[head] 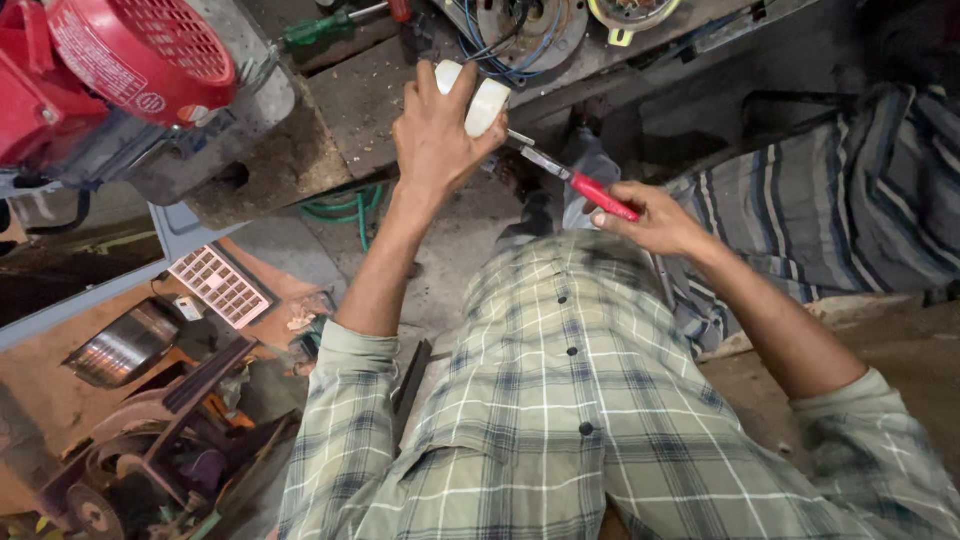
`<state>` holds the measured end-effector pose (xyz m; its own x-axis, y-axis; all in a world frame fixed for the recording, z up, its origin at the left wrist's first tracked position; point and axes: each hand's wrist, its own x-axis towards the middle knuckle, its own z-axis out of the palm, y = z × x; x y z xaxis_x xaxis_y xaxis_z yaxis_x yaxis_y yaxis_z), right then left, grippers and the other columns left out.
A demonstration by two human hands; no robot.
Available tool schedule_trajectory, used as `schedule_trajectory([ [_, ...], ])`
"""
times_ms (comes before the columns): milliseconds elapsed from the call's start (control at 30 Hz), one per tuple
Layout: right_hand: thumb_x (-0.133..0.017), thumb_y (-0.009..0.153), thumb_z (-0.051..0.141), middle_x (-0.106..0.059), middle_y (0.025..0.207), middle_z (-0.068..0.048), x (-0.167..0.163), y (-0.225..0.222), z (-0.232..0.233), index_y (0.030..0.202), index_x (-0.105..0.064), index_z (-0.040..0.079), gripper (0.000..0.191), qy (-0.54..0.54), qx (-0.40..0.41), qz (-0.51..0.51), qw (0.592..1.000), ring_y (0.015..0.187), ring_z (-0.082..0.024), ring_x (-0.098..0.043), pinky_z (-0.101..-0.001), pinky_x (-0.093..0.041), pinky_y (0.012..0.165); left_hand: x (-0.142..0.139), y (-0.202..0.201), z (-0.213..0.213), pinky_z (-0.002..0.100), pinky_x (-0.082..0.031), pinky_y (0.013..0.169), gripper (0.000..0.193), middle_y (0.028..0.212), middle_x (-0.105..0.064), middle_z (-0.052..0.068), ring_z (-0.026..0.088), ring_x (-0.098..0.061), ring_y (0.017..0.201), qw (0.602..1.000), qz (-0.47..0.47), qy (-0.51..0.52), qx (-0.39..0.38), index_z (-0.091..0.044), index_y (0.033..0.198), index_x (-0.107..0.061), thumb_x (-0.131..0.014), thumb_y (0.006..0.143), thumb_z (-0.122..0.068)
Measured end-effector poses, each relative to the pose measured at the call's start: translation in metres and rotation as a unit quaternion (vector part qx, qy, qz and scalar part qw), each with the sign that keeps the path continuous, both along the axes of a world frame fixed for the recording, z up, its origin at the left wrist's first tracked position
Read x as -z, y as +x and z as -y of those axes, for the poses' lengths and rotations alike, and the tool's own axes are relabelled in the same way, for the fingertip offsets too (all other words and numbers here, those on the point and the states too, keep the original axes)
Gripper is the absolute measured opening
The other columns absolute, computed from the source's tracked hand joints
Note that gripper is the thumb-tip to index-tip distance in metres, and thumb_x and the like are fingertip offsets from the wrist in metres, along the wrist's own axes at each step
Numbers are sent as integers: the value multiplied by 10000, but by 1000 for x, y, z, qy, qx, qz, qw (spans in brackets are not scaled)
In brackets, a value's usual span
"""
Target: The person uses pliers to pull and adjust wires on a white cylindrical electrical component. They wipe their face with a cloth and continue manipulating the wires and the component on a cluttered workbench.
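Note:
My left hand is raised and closed around a white roll of tape, just in front of the workbench edge. My right hand grips a red-handled cutter whose metal blade points up and left toward the tape roll. The blade tip lies close to the roll, and whether it touches is unclear. Below both hands is my green plaid shirt.
A red motor fan cover sits on the bench at top left. A green-handled screwdriver and a motor stator with blue wires lie on the bench. Metal parts and a calculator clutter the floor at left. Striped cloth lies at right.

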<state>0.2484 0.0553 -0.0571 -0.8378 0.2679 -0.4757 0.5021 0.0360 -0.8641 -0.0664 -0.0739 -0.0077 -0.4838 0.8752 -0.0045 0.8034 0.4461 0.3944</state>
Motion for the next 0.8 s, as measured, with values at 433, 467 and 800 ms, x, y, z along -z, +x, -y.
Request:
schedule_trajectory([
  [433,-726,895,363,-590,592,18,-11,-7,-8,837,-684,85,287,-66,14,145,987,544,-113,-550,-320,-441,527,0,0,2,533,-576,690,670,1211,-485,214,436,-581,1037,999,-22,31,20,-160,1358,-602,-785,831,-530],
  [467,-703,906,364,-629,611,23,-7,-8,-13,827,-699,77,298,-136,23,125,983,548,-108,-576,-314,-458,524,0,-1,3,533,-576,694,670,1201,-489,208,433,-581,1038,999,-19,26,25,-160,1356,-606,-785,830,-533],
  [800,-761,834,500,-631,614,-50,-16,-8,-11,812,-707,110,395,110,-58,104,987,559,-208,-587,-406,-484,607,3,-5,4,520,-581,702,654,1237,-493,219,422,-573,1050,999,3,11,32,-154,1347,-622,-757,838,-543],
])
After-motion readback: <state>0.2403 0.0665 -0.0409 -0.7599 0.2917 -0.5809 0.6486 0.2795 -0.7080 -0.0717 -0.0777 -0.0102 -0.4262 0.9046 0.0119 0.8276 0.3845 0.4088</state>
